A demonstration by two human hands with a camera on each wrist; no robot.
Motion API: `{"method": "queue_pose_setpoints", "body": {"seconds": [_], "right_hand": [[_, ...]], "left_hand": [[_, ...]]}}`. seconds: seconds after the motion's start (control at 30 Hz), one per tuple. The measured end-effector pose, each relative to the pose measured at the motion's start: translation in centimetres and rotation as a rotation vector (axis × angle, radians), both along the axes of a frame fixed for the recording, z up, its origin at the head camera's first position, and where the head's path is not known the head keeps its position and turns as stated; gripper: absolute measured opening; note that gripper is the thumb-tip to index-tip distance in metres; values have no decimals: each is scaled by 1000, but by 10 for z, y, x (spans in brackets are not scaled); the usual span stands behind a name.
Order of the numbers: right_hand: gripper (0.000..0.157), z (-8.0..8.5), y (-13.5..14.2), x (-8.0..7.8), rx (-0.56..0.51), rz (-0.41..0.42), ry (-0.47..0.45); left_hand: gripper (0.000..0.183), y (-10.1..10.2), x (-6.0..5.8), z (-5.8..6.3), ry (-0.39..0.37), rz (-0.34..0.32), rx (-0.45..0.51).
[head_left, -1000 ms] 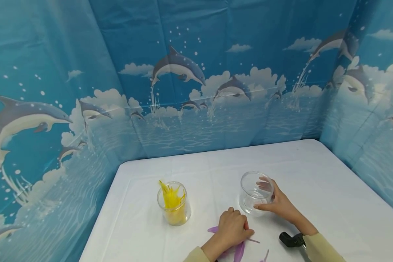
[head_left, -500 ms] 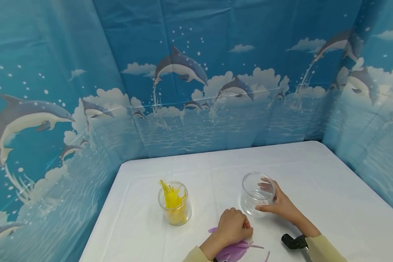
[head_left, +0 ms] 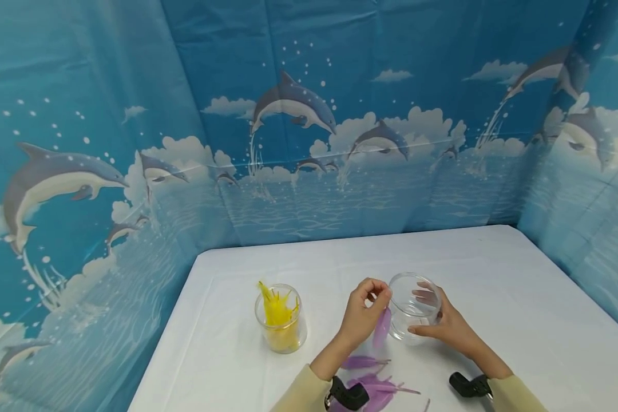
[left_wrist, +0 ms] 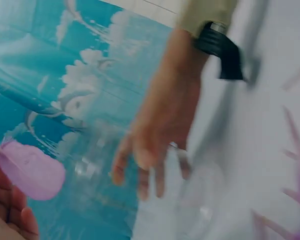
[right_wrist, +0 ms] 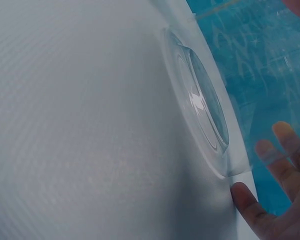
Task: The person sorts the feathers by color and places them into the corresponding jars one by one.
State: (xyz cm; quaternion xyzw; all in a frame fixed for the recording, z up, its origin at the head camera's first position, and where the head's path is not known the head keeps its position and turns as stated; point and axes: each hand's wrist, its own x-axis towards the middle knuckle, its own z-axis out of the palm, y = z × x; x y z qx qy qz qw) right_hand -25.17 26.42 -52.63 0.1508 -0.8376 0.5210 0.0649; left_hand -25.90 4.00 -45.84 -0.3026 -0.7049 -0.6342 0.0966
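Left hand (head_left: 364, 310) pinches a purple feather (head_left: 382, 328), hanging just beside the clear jar (head_left: 403, 320); right hand (head_left: 450, 327) holds that jar, fingers round its side, upright on the worktop (head_left: 221, 332); loose feathers (head_left: 378, 390) near left sleeve (head_left: 305, 391); yellow feathers (head_left: 277, 313) in second jar (head_left: 301, 336).

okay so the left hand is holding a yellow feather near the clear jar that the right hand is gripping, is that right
Not quite: the feather is purple, not yellow, as the head view shows. The left hand does hold it near the clear jar that the right hand is gripping.
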Motion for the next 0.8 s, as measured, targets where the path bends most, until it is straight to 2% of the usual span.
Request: {"method": "queue_pose_setpoints", "body": {"seconds": [0.1, 0.2, 0.27, 0.33, 0.43, 0.57, 0.67, 0.8], "right_hand": [[101, 0, 0, 1, -13, -1, -9], [101, 0, -1, 1, -19, -9, -25], [100, -1, -1, 1, -18, -17, -34], [100, -1, -2, 1, -19, -23, -37], [100, -3, -2, 1, -24, -23, -30], [99, -5, -3, 0, -20, -17, -12], [99, -6, -2, -1, -5, -18, 2], [99, -5, 0, -1, 9, -14, 13]], "left_hand": [[13, 6, -4, 24, -75, 0, 151], [15, 12, -3, 47, -88, 2, 256], [16, 17, -3, 58, -82, -1, 311], [18, 22, -6, 61, -75, 0, 350], [17, 29, -10, 57, -51, 20, 369], [12, 33, -10, 43, -8, 68, 314], [11, 34, -15, 22, 12, 102, 229], [13, 31, -26, -8, 27, 115, 118]]}}
